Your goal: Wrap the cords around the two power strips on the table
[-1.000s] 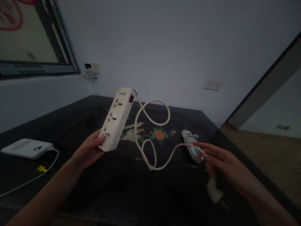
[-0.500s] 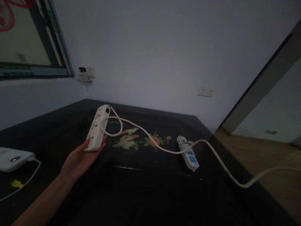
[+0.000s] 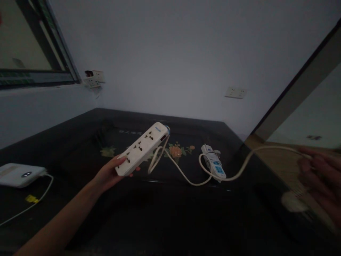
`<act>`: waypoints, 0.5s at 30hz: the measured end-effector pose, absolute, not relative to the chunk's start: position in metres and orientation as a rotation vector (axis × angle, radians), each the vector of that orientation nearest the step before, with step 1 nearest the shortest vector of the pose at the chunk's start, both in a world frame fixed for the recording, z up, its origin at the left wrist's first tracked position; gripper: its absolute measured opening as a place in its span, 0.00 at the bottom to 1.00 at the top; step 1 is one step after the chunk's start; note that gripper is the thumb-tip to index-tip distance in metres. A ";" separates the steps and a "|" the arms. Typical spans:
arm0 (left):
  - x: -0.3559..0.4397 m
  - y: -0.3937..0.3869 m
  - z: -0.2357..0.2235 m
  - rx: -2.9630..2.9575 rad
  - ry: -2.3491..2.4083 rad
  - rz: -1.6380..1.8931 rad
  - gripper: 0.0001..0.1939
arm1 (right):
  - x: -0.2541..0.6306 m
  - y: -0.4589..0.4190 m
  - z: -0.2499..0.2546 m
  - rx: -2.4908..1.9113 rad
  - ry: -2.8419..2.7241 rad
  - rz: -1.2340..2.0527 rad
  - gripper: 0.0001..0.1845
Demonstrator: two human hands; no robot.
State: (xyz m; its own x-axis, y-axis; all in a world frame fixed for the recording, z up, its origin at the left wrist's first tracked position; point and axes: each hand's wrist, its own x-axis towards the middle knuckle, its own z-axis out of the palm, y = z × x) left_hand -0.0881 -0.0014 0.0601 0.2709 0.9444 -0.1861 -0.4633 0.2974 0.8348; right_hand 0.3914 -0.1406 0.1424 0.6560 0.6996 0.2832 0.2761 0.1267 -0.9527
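My left hand (image 3: 113, 174) grips the lower end of a white power strip (image 3: 142, 149), thumb on top and fingers beneath. The strip is tilted above the dark table, its sockets facing up. From its far end a pale cord (image 3: 183, 173) loops down and runs right to my right hand (image 3: 321, 177), blurred at the right edge, with its fingers closed on the cord. A white plug (image 3: 294, 202) hangs just below that hand. Behind the cord lies a second, smaller power strip (image 3: 217, 167) with blue sockets and its own cord wound round it.
The dark glossy table (image 3: 173, 220) bears a flower picture. At its left is a white device (image 3: 22, 175) with a thin cable and yellow tag (image 3: 32, 199). Wall sockets (image 3: 236, 92) are on the back wall, others (image 3: 93, 80) at the corner below a window.
The power strip has moved right and tilted further over in my left hand. My right hand has come into view at the right, holding the cord, and the plug now shows.
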 end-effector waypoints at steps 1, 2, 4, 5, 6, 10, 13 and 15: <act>-0.085 -0.001 0.059 0.788 0.766 1.028 0.28 | 0.372 -0.130 0.152 -1.409 -0.843 0.457 0.07; -0.082 -0.002 0.058 0.830 0.742 0.980 0.25 | 0.354 -0.119 0.160 -1.368 -0.861 0.523 0.06; -0.077 -0.003 0.052 0.903 0.689 0.884 0.20 | 0.324 -0.101 0.174 -1.258 -0.963 0.565 0.05; -0.076 -0.004 0.049 0.931 0.663 0.839 0.19 | 0.313 -0.093 0.177 -1.196 -1.021 0.552 0.06; -0.074 -0.006 0.046 0.948 0.641 0.799 0.19 | 0.305 -0.086 0.179 -1.151 -1.066 0.550 0.07; -0.071 -0.011 0.034 0.949 0.584 0.697 0.21 | 0.285 -0.069 0.176 -1.092 -1.200 0.583 0.08; -0.070 -0.013 0.027 0.971 0.561 0.629 0.22 | 0.270 -0.061 0.176 -1.098 -1.303 0.585 0.10; -0.068 -0.014 0.023 1.005 0.560 0.578 0.23 | 0.259 -0.058 0.178 -1.080 -1.355 0.586 0.11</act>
State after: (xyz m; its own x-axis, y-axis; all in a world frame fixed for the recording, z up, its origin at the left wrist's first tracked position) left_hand -0.0684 -0.0140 0.0230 0.7185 0.6757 -0.1653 -0.1863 0.4158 0.8902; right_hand 0.2595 -0.0584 0.1778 0.1823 0.8587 0.4789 0.2393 0.4337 -0.8687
